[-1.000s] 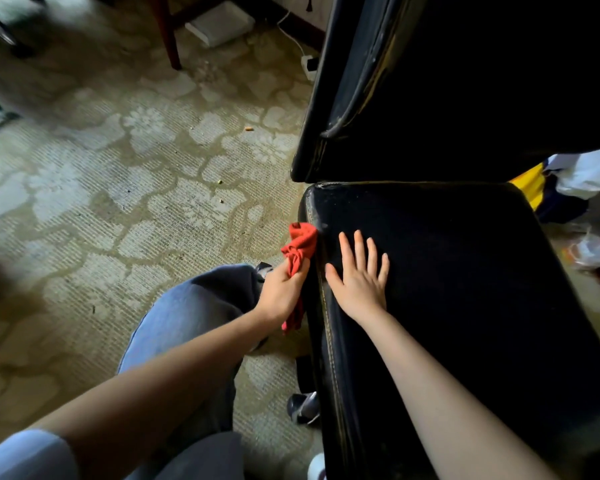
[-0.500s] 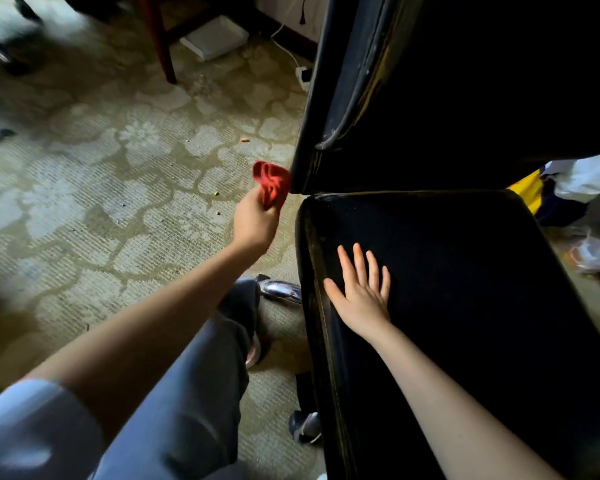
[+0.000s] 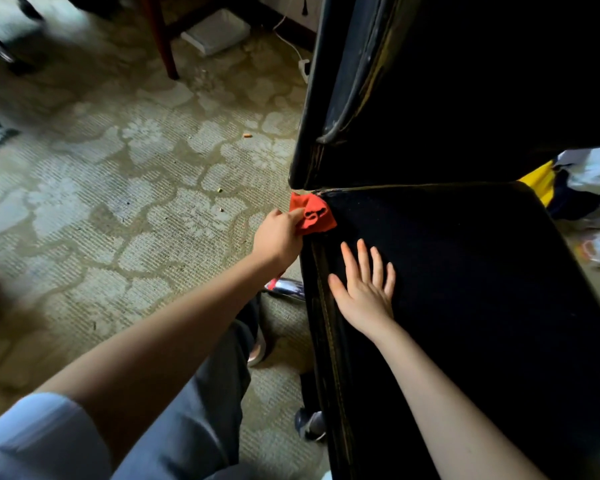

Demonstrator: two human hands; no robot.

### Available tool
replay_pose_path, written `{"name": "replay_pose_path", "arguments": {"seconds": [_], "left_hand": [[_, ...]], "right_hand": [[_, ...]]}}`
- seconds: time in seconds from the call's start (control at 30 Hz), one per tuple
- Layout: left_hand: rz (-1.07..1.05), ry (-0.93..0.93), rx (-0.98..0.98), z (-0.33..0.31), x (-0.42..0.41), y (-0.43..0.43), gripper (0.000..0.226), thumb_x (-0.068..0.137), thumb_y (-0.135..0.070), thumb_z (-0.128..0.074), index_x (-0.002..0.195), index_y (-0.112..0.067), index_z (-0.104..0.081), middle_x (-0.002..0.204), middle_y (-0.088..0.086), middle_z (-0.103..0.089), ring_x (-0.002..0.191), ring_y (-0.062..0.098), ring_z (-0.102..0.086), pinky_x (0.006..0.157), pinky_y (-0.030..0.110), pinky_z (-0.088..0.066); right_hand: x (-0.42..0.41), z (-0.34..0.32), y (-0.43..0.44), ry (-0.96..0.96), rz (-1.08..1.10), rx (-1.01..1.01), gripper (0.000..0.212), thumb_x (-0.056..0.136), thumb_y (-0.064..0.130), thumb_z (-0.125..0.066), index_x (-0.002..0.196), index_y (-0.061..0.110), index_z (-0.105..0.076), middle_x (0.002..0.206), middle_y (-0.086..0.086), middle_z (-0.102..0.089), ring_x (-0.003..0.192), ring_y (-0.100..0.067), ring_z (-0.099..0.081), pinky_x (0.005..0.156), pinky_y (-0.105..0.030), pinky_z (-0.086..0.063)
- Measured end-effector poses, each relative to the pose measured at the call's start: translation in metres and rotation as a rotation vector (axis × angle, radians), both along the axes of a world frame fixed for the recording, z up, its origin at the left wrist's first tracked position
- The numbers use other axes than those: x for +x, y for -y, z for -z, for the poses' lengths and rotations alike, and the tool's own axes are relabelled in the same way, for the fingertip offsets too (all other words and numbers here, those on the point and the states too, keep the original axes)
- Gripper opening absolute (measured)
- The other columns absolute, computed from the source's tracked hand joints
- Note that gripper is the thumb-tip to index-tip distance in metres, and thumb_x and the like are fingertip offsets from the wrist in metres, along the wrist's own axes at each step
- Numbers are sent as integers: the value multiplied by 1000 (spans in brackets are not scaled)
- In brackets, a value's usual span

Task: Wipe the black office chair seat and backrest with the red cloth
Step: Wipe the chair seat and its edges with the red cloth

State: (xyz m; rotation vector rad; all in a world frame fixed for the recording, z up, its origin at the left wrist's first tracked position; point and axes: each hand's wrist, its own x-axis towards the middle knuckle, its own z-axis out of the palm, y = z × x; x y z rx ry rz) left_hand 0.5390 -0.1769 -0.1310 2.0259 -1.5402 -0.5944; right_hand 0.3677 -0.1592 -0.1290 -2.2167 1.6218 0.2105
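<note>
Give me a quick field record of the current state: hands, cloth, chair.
left hand: grips the red cloth
red cloth: bunched, at the corner of the seat nearest the backrest, on the left side of the view
right hand: flat on the seat, fingers straight, near its left edge
backrest: stands behind the seat, cloth just below its lower corner
floor: patterned carpet with small crumbs

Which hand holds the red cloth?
The left hand, gripping the red cloth at the seat corner; the right hand lies flat, empty, on it.
</note>
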Motion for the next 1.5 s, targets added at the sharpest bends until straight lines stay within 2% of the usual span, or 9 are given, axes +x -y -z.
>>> {"name": "replay_pose_path", "arguments": {"seconds": [0.33, 0.47, 0.57, 0.73, 0.9, 1.03, 1.2, 1.3, 1.5], "left_hand": [[233, -26, -44, -5, -7, -57, 28, 83, 2, -55, 107, -7, -66, 86, 14, -66, 83, 25, -48, 72, 29, -36], [58, -568, 133, -14, 3, -59, 13, 87, -4, -58, 78, -11, -65, 66, 6, -59, 58, 12, -50, 61, 25, -41], [-103, -1009, 191, -13, -1, -55, 9, 86, -7, -63, 81, -15, -62, 67, 6, -59, 60, 17, -56, 59, 28, -50], [-44, -783, 129, 7, -25, -47, 41, 76, -21, -77, 109, -27, -54, 114, 5, -41, 115, 10, -38, 96, 15, -31], [-468, -1174, -81, -3, -18, -30, 12, 92, -13, -58, 93, -24, -60, 84, -2, -64, 79, 12, -59, 69, 19, -49], [-395, -719, -303, 4, 12, 11, 19, 82, -35, -66, 98, -25, -68, 95, -3, -67, 94, 11, -60, 85, 24, -46], [-104, -179, -289, 10, -6, 55, 37, 87, -28, -62, 119, -10, -65, 121, 15, -58, 111, 31, -54, 96, 30, -36], [-81, -71, -250, 22, -16, 53, 38, 91, -28, -59, 127, -15, -59, 141, 16, -45, 126, 33, -39, 106, 32, -27], [44, -58, -275, 21, -12, 37, 46, 87, -44, -49, 105, -8, -71, 116, 14, -60, 111, 38, -47, 98, 30, -29]], "right_hand": [[3, -4, 4, -12, 19, 90, 62, 99, 47, -26, 149, 34, 9, 156, 5, 21, 142, -15, 22, 111, -41, 18], [1, -3, 3, 12, 15, 83, 63, 98, 50, -27, 149, 35, 8, 157, 6, 20, 142, -15, 22, 111, -40, 18], [-1, -3, 0, 27, 14, 66, 63, 99, 45, -31, 149, 34, 6, 157, 5, 18, 143, -15, 21, 112, -40, 17], [1, -4, 0, 13, 20, 57, 63, 98, 46, -31, 149, 35, 5, 157, 6, 17, 143, -14, 20, 112, -39, 17], [-2, -3, -2, 17, -17, 41, 61, 100, 44, -29, 150, 32, 5, 157, 4, 18, 143, -15, 20, 111, -40, 17], [-2, -2, -1, 22, -24, 39, 60, 100, 45, -26, 150, 32, 6, 157, 4, 18, 143, -15, 21, 111, -40, 18], [-1, 1, 1, -22, -19, 13, 75, 80, 55, -10, 150, 32, 5, 158, 4, 16, 144, -16, 17, 112, -39, 14], [-1, 0, 4, -18, -20, 15, 63, 96, 52, -20, 150, 31, 6, 157, 3, 17, 143, -17, 18, 112, -40, 15], [0, 2, 3, 12, -17, 29, 61, 100, 44, -27, 150, 31, 6, 157, 3, 19, 143, -16, 20, 112, -40, 17]]}}
